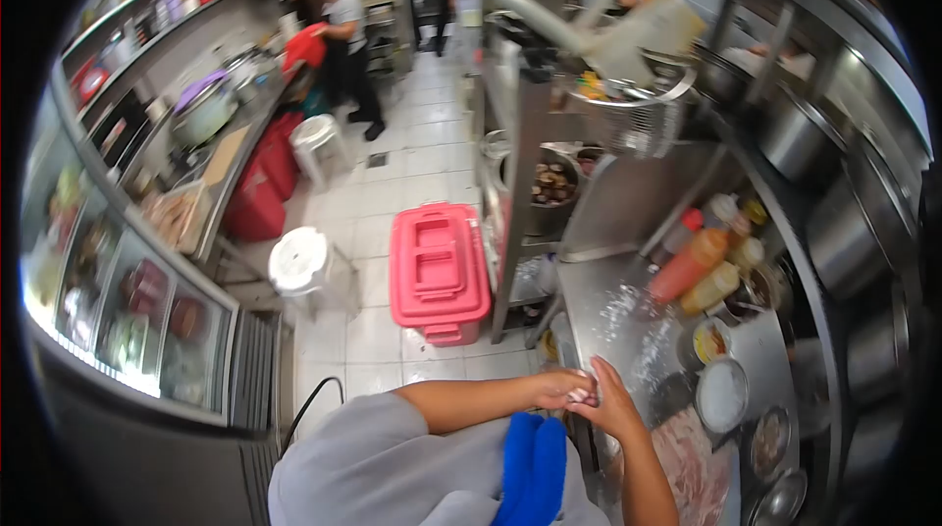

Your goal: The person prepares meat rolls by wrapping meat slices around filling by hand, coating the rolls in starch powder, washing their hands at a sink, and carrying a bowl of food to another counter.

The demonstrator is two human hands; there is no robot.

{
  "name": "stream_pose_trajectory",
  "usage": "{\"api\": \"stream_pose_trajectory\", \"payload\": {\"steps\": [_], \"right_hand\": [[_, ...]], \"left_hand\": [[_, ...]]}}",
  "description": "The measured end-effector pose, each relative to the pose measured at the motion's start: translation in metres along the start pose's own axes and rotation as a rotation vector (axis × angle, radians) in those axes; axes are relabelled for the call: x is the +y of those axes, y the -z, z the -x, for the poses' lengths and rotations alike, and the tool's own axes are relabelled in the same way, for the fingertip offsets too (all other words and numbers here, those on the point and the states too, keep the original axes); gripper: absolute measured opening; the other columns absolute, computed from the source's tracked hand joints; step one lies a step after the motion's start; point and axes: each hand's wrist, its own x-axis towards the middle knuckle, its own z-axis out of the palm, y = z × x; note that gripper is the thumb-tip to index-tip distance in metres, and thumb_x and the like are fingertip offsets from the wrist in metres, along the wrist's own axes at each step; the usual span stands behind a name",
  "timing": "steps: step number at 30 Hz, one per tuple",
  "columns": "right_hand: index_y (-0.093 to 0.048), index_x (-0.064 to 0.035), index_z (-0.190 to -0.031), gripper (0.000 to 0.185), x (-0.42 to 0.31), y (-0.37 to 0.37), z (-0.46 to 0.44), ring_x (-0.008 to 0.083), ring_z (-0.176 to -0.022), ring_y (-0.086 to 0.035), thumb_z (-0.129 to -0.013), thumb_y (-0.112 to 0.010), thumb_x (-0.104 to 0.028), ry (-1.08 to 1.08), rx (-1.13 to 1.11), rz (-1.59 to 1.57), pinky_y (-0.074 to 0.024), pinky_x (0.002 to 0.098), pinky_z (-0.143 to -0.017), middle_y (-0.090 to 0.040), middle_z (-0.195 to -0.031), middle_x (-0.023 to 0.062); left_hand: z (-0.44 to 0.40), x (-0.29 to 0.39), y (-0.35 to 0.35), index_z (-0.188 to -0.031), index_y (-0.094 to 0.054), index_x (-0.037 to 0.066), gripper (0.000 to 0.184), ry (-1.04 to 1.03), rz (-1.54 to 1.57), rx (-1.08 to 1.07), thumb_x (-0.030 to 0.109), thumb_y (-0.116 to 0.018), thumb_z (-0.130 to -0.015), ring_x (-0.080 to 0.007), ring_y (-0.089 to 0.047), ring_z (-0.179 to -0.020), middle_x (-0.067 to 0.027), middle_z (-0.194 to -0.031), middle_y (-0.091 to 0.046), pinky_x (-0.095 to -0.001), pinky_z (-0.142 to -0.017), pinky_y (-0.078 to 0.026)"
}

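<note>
My left hand (564, 391) and my right hand (610, 403) meet in front of my body, at the left edge of the steel counter (589, 305). Between them is a small pinkish-white thing (586, 395), too small to name. The fingers of my left hand are curled around it. My right hand is partly spread, its palm and fingers against the same thing. Raw sliced meat (687, 462) lies on the counter to the right, below a bowl of white stuff (722, 395). A blue cloth (533, 467) hangs at my chest.
A red lidded bin (439, 266) stands on the tiled floor ahead, with a white stool (302, 261) to its left. Sauce bottles (692, 264) stand at the counter's back. A glass-fronted fridge (128, 305) is at left. A person (343, 35) stands at the far left counter.
</note>
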Motion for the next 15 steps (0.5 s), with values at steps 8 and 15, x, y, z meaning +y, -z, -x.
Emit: {"api": "stream_pose_trajectory", "payload": {"steps": [8, 15], "right_hand": [[-0.050, -0.0017, -0.124, 0.068, 0.007, -0.017, -0.003, 0.0361, -0.110, -0.054, -0.065, -0.081, -0.015, -0.015, -0.113, 0.057, -0.0462, 0.0402, -0.092, -0.057, -0.116, 0.0183], [-0.056, -0.0018, -0.110, 0.047, -0.011, -0.002, -0.013, 0.0332, -0.092, -0.061, -0.067, -0.074, -0.006, 0.031, 0.031, 0.002, -0.0502, 0.0396, -0.078, -0.060, -0.103, 0.0151]], "left_hand": [[-0.004, -0.016, -0.001, -0.087, -0.059, 0.011, 0.014, -0.007, -0.166, 0.102, 0.019, -0.069, -0.081, -0.0109, -0.056, -0.061, 0.0006, -0.076, -0.060, -0.0274, -0.053, -0.046], [0.010, -0.001, -0.006, -0.112, -0.056, 0.011, 0.025, 0.038, 0.068, -0.049, 0.024, -0.059, -0.091, -0.0124, -0.063, -0.088, -0.0011, -0.099, -0.064, -0.0286, -0.074, -0.053]]}}
